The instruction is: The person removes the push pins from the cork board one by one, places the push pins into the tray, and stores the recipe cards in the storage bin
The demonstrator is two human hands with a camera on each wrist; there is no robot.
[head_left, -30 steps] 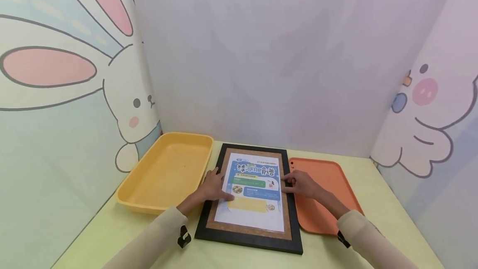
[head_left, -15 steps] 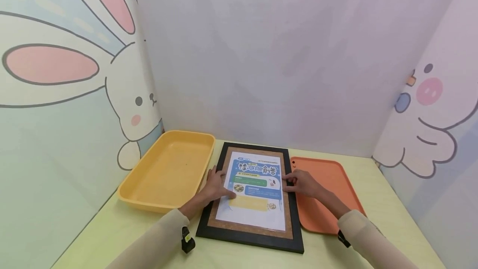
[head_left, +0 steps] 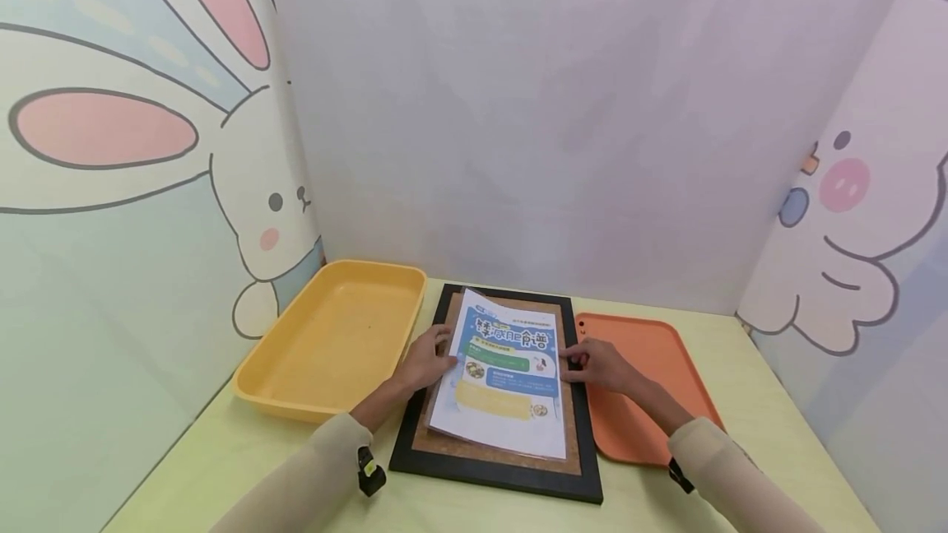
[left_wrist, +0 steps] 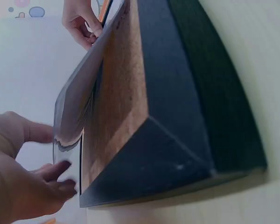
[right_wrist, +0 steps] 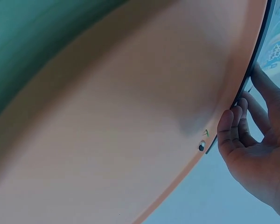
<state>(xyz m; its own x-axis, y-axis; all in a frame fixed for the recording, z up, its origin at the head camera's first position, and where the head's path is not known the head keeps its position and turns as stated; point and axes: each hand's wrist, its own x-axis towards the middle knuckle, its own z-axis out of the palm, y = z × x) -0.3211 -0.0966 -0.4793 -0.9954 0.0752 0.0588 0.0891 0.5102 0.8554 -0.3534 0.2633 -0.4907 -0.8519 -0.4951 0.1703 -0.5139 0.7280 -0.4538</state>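
A laminated printed sheet (head_left: 511, 377) with blue, green and yellow blocks lies over the cork of a black-framed board (head_left: 496, 479). Its left side is raised and bowed off the cork, plain in the left wrist view. My left hand (head_left: 424, 360) holds that raised edge, thumb on the upper face and fingers (left_wrist: 58, 172) beneath. On the opposite side, my right hand (head_left: 601, 364) has thumb and index fingertip at the sheet's right edge, above the frame. In the right wrist view its other fingers (right_wrist: 235, 123) curl beside the board's outer edge.
A deep yellow tray (head_left: 248, 381) stands to the board's left, close to the left forearm. A flat orange tray (head_left: 652, 344) adjoins the board on the right, under the right forearm. Cloth-covered walls (head_left: 504, 105) enclose the table at the back and sides.
My left hand has gone from lying on the sheet to gripping its left edge, which has risen off the cork and tilted. My right hand stays in place.
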